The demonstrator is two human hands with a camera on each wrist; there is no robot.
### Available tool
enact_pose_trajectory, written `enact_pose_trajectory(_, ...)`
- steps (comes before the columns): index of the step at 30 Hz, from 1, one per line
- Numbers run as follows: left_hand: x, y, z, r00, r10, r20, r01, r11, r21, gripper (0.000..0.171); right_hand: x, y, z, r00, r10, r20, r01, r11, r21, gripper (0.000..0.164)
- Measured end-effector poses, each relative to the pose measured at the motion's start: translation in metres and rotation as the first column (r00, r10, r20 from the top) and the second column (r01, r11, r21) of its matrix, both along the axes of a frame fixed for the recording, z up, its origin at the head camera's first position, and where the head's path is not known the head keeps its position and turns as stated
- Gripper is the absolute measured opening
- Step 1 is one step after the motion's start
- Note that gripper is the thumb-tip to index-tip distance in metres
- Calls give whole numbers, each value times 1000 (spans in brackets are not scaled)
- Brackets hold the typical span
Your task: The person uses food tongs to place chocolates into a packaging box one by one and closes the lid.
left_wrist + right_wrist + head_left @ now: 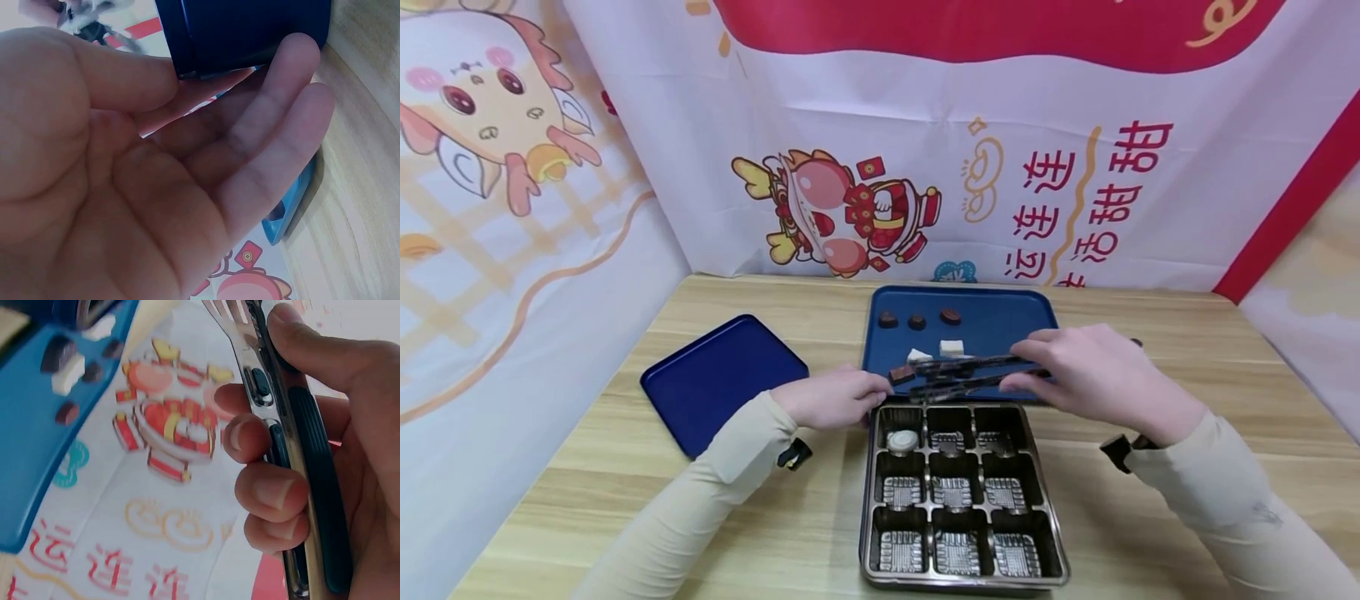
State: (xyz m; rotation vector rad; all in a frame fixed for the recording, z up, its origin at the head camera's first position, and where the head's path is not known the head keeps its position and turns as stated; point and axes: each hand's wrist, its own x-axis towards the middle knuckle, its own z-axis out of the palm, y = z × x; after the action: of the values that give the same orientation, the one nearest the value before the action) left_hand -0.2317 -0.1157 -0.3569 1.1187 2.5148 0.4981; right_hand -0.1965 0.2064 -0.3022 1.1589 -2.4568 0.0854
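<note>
Read on the backdrop cloth (880, 108), at one o'clock: two lines of red characters, 运连连 in one and 活甜甜 in the other. Noted ahead of 活: a partly hidden character, not legible in full.

Examined at two o'clock of the sectioned box (970, 581): right hand (1093, 375), with grip clamped on dark-handled metal tongs (977, 363), thumb on one handle and fingers curled round the other. Observed with tips apart, pointing to nine o'clock above the near edge of the blue tray (1007, 321). Cannot tell of any piece caught between.

Found at the box's eleven o'clock corner: left hand (837, 398), with grip of thumb and fingers pinched on that corner.

Located on the worktop (820, 517) at six o'clock: same box, with a round white piece (902, 440) in the eleven o'clock compartment. Counted at eleven o'clock on the blue tray: three dark brown pieces (917, 321). Seen at its centre: a white block (951, 348). Recorded at nine o'clock: a navy tray (730, 383).
</note>
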Motion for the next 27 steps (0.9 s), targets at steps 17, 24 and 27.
enact_pose_trajectory(17, 1, 2, 1, 1000, -5, -7, 5, 1000, 5, 28, -41, 37, -21, 965, -236, 115, 237, 972, 4, 38)
enact_pose_trajectory(24, 3, 2, 2, 1000, -6, 6, 6, 1000, 7, 28, -56, 34, -33, 953, -247, 175, 241, 969, 53, 37)
enact_pose_trajectory(27, 3, 2, 2, 1000, -9, 13, 8, 1000, 16, 27, -57, 34, -35, 945, -249, 213, 240, 969, 67, 38)
